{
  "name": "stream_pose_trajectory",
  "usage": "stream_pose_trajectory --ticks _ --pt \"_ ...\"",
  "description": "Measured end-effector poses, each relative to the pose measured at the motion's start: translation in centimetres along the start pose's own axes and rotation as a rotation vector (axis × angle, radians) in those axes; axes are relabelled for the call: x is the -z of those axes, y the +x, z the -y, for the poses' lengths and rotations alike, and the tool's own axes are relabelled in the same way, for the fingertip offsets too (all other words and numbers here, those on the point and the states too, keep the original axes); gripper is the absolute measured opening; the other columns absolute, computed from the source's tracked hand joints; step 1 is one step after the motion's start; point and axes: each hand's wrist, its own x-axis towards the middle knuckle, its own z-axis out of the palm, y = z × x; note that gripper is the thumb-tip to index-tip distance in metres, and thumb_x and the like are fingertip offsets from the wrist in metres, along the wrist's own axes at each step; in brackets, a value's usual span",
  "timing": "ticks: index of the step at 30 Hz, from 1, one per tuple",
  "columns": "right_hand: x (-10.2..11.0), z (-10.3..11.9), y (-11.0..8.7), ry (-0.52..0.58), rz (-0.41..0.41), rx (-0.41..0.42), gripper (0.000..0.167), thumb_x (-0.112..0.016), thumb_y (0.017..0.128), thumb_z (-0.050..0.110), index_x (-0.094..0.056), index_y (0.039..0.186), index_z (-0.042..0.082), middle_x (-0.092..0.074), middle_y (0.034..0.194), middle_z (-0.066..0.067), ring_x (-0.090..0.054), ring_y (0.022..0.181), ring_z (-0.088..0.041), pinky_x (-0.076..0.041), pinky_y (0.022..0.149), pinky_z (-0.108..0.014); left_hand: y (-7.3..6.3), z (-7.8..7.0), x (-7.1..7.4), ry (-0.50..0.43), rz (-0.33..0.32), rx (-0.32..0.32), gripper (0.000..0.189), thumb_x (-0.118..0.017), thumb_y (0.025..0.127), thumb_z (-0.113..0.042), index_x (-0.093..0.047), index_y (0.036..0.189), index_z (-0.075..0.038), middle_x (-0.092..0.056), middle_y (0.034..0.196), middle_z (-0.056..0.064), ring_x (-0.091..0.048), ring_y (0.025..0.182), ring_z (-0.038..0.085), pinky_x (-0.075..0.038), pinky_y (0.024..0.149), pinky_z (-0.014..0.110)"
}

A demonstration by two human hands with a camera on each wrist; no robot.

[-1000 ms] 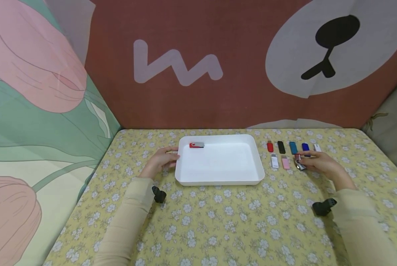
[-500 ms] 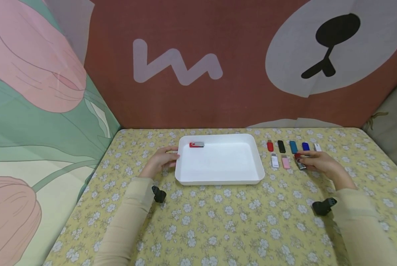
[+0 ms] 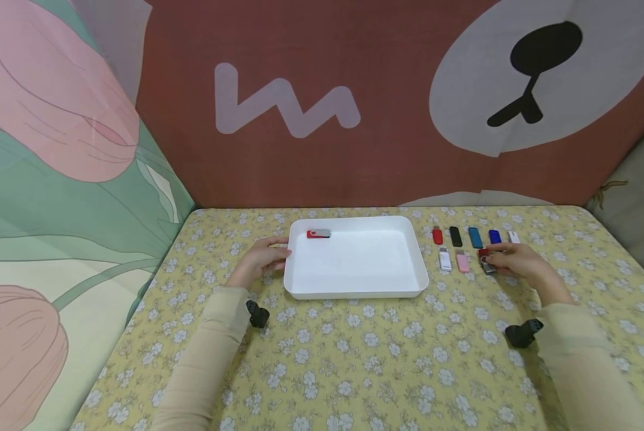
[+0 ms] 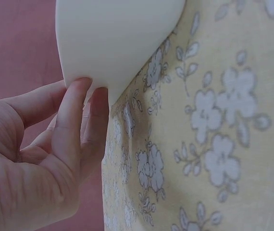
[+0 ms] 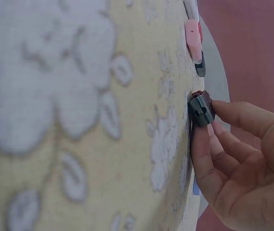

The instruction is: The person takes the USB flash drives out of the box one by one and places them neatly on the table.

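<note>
At the tray's left end, my left hand [image 3: 262,257] rests thumb and fingertips against the outer wall of the white tray [image 3: 354,295]. The left wrist view shows those fingertips at the tray's wall [image 4: 113,43], with the hand otherwise loose. Over on the right, my right hand [image 3: 523,263] pinches a red USB flash drive with a metal swivel cover [image 5: 202,109] between thumb and fingers, close to the tablecloth. Inside the tray, near its far left corner, lies another red and silver flash drive [image 3: 319,234].
Right of the tray, a back row holds a red drive [image 3: 437,235], a black one [image 3: 456,236], a teal one [image 3: 475,237], a blue one [image 3: 495,237] and a white one [image 3: 513,237]. In front lie another white drive [image 3: 444,260] and a pink one [image 3: 463,261].
The flash drive in my right fingers has turned slightly, its shiny metal now looking darker. My left hand and the tray stay in place.
</note>
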Motion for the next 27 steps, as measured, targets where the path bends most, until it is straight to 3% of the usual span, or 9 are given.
stream_pose_trajectory --ticks 10,17,27 --pt "-0.03 -0.18 0.20 0.026 -0.019 -0.025 0.059 -0.044 0.100 0.020 -0.025 0.141 -0.019 -0.041 0.133 -0.037 -0.052 0.077 0.012 -0.055 0.077 -0.023 0.05 -0.13 -0.10 0.020 -0.025 0.011 0.050 -0.058 0.095 -0.009 -0.045 0.142 -0.012 -0.062 0.122 0.017 -0.063 0.067 0.005 -0.052 0.061 0.017" --pt "0.03 -0.22 0.27 0.031 -0.021 -0.040 0.059 -0.045 0.100 0.019 -0.024 0.141 -0.019 -0.056 0.120 -0.024 -0.055 0.076 0.009 -0.055 0.074 -0.022 0.07 -0.03 -0.04 0.023 -0.021 0.000 0.049 -0.058 0.095 -0.010 -0.045 0.142 -0.011 -0.062 0.123 0.019 -0.063 0.067 0.005 -0.053 0.062 0.017" --pt "0.17 -0.21 0.21 0.044 -0.007 -0.038 0.059 -0.043 0.101 0.019 -0.023 0.141 -0.020 -0.044 0.131 -0.037 -0.054 0.076 0.011 -0.055 0.074 -0.021 0.09 -0.07 -0.04 0.018 -0.021 -0.002 0.049 -0.058 0.094 -0.009 -0.046 0.142 -0.010 -0.062 0.120 0.018 -0.062 0.066 0.005 -0.053 0.061 0.017"
